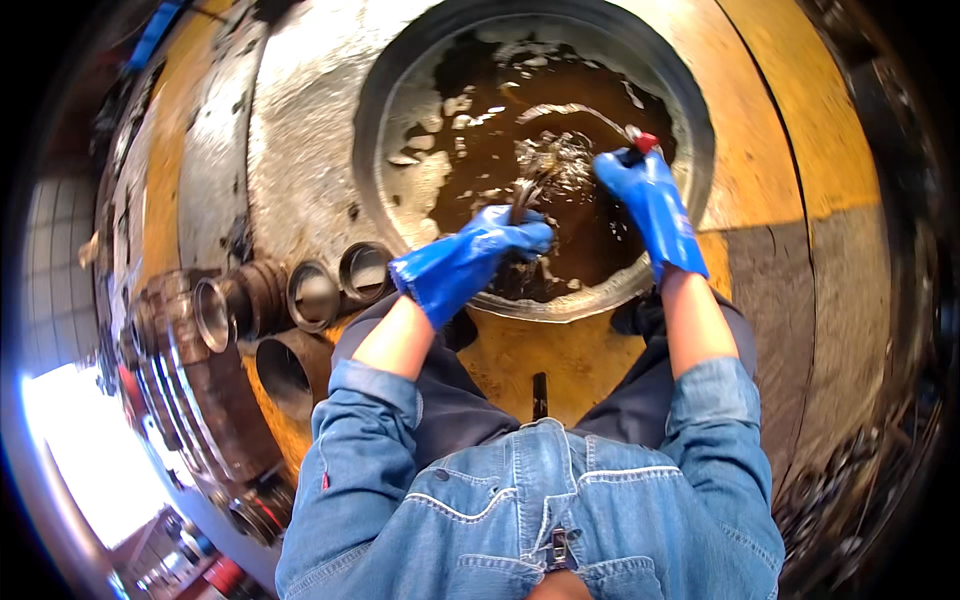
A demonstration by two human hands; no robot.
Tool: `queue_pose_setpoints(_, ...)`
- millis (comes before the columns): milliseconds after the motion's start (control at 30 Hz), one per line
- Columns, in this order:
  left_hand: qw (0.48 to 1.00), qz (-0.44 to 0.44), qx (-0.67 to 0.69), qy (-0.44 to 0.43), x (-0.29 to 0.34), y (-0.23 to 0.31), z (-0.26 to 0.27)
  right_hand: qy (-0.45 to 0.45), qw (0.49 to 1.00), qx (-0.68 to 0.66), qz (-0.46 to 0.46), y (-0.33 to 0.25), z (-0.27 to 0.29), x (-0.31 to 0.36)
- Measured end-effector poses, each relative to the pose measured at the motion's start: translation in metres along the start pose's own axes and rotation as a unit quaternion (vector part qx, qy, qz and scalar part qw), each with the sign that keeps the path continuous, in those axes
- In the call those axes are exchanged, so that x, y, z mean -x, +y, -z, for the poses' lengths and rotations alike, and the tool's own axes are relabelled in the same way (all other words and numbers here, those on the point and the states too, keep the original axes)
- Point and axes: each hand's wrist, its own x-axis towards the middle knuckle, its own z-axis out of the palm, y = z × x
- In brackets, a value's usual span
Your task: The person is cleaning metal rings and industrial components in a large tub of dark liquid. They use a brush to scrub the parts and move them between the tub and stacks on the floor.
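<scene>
Both my hands wear long blue rubber gloves and are over a wide round metal basin (368, 150) of brown, foamy liquid. My left hand (485, 245) is closed around a dark, wet metal part (521, 203), held near the basin's middle. The part's full shape is hidden by the glove and glare. At the basin's right side, my right hand (640, 185) grips a red-handled tool (646, 143) with a small metal tip. A thin pale arc curves left from that tip over splashing liquid; whether it is a jet or a hose, I cannot tell.
Several hollow metal cylinders (313, 296) stand or lie left of the basin, with a larger rusty ribbed cylinder (205, 390) closer to me. Worn yellow and grey floor plates (755, 120) surround the basin. Piled metal parts (835, 480) line the right edge. My knees flank the basin's near rim.
</scene>
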Motion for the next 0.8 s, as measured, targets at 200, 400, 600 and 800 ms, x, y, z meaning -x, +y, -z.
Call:
queue_pose_setpoints(200,0.996,-0.010,-0.011,0.083,0.009,0.016,0.013,-0.139,0.975,-0.175,-0.013,-0.044,-0.008,0.025)
queue_pose_setpoints(400,0.992,-0.074,-0.057,0.079,0.005,0.006,0.027,-0.295,0.953,-0.060,0.033,-0.039,-0.073,0.005)
queue_pose_setpoints(600,0.994,-0.029,-0.040,0.099,0.035,0.022,0.016,-0.181,0.977,-0.109,-0.036,-0.032,-0.054,-0.001)
queue_pose_setpoints(800,0.994,-0.029,-0.061,0.085,0.022,0.026,0.005,-0.306,0.945,-0.104,0.051,-0.025,-0.071,-0.011)
